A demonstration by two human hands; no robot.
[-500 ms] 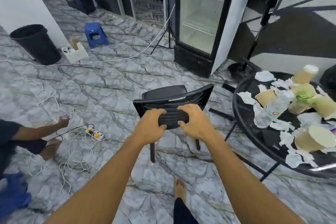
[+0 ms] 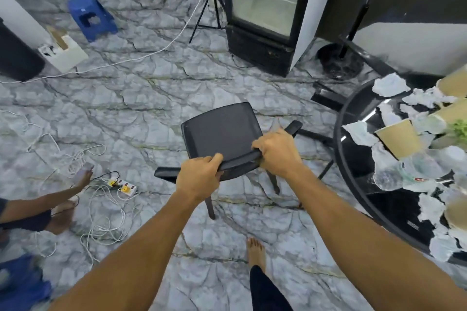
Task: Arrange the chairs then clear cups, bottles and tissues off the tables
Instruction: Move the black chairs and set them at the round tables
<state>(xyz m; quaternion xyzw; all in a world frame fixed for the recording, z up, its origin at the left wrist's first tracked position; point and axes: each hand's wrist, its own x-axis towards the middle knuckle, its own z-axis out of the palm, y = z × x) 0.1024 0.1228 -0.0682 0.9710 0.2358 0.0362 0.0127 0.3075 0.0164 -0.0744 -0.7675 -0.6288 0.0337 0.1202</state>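
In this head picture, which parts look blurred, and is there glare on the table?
Head view: the chair is fairly sharp; the bottle and tissues at the right edge are smeared; a white glare streak crosses the black table; the fridge leans from wide-angle distortion.

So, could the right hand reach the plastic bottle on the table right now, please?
Likely not yet: the right hand grips the chair, though nothing blocks the bottle on the table.
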